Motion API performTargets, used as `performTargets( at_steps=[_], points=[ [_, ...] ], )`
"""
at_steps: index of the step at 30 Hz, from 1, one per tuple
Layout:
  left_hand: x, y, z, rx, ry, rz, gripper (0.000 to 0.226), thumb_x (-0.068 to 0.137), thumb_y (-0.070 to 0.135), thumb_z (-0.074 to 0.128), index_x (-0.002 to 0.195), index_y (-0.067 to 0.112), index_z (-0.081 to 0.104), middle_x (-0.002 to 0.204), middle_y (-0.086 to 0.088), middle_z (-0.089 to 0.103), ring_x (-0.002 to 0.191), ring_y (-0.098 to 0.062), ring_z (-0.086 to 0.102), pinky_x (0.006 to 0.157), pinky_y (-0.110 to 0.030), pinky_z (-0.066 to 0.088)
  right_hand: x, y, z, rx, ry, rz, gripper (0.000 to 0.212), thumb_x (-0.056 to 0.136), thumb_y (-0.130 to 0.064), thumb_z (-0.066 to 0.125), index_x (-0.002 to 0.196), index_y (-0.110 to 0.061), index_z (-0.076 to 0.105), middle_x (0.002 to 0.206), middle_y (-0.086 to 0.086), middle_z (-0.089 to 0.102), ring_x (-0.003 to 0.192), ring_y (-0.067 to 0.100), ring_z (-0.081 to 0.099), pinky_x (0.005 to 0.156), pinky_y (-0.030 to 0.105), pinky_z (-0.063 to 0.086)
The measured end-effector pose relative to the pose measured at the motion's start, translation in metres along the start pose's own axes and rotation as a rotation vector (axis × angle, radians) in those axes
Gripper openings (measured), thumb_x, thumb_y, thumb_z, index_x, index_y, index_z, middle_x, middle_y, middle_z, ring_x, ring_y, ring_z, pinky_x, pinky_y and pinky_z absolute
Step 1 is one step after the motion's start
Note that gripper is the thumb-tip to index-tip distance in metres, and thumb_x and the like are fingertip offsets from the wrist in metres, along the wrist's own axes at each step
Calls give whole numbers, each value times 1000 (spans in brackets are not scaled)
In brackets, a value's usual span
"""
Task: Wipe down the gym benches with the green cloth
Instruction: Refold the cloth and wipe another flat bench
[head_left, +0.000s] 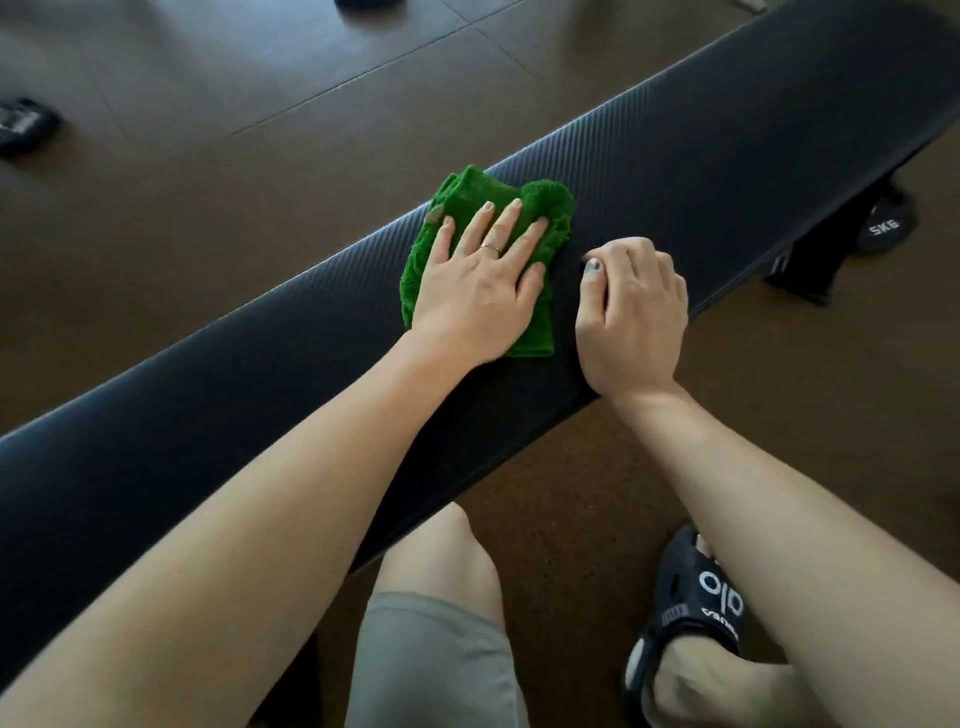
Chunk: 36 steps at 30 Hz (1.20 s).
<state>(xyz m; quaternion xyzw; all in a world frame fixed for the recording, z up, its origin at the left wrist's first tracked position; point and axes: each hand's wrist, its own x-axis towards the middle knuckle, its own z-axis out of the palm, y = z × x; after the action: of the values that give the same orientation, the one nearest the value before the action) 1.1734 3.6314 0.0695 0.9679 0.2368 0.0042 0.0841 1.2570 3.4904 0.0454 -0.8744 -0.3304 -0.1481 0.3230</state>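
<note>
Head view: the left hand (480, 280) lies flat, fingers straight, pressing the green cloth (485, 260) onto the bench (727, 156) pad. The right hand (631, 317) rests on the near edge, fingers curled and holding nothing. Risk: the folded cloth may bunch, or overhang the far edge and slip off.

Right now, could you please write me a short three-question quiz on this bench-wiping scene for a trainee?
1. True or false: the left hand lies flat on the green cloth.
2. Where does the right hand rest? A) on the floor B) on the near edge of the bench C) on the cloth
3. Fill in: the weight plate under the bench's far end reads ____.

Key: 1 true; 2 B; 3 5KG.
</note>
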Motion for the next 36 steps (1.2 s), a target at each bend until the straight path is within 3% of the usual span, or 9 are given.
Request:
performTargets(
  at_steps=[6, 12, 16, 18, 21, 25, 29, 36],
  points=[
    [-127, 4, -1, 65, -83, 183, 57, 108, 52, 12, 163, 37, 14, 173, 7, 7, 160, -18, -2, 129, -51, 4, -1, 2, -2, 25, 2, -2, 26, 105, -26, 43, 104, -17, 67, 112, -2, 64, 102, 19, 57, 89, 35, 40],
    [-54, 3, 0, 49, -29, 193, 56, 106, 51, 18, 160, 39, 27, 170, 8, 21, 158, -16, 13, 128, -49, 12, 1, 4, 2, 29, 30, 2, 24, 104, -24, 44, 104, -17, 67, 111, -3, 64, 100, 16, 56, 87, 31, 38],
    [2, 17, 4, 23, -39, 96, 56, 107, 50, 18, 161, 38, 22, 172, 9, 13, 159, -15, 5, 129, -46, 2, 2, 5, 4, 82, 55, 69, 33, 104, -24, 42, 119, -12, 69, 119, 1, 65, 104, 18, 61, 90, 33, 43],
    [-12, 28, 5, 12, -25, 75, 57, 108, 50, 17, 163, 35, 20, 173, 7, 11, 159, -17, 3, 129, -46, 0, 2, 7, 3, 95, 33, 73, 36, 105, -25, 40, 124, -11, 66, 122, 3, 66, 106, 20, 62, 91, 34, 43],
    [-88, 34, 6, 37, 5, 153, 59, 109, 50, 20, 163, 28, 22, 172, 1, 15, 159, -22, 8, 129, -51, 8, 4, 17, -4, 161, -47, 21, 40, 105, -27, 35, 122, -6, 65, 121, 7, 65, 106, 25, 61, 93, 35, 43],
    [-176, 12, 14, 194, 8, 259, 67, 105, 36, 51, 164, 23, 21, 171, -6, 18, 158, -28, 17, 126, -55, 21, 1, 23, -5, 123, -21, -87, 29, 104, -20, 40, 110, -6, 65, 115, 8, 64, 96, 24, 59, 87, 35, 47],
    [-160, 7, 20, 216, 23, 263, 76, 99, 27, 65, 163, 18, 26, 169, -10, 24, 155, -30, 26, 123, -54, 31, -1, 24, 1, 97, 35, -116, 24, 103, -16, 43, 104, -7, 65, 113, 7, 64, 93, 21, 58, 85, 31, 46],
    [-96, 54, 24, 181, 78, 276, 65, 106, 36, 47, 162, 12, 24, 170, -13, 20, 157, -30, 19, 127, -51, 21, 29, 39, -23, 294, -61, 22, 29, 106, -15, 40, 105, -1, 66, 103, 11, 64, 90, 17, 58, 80, 18, 38]
  ],
)
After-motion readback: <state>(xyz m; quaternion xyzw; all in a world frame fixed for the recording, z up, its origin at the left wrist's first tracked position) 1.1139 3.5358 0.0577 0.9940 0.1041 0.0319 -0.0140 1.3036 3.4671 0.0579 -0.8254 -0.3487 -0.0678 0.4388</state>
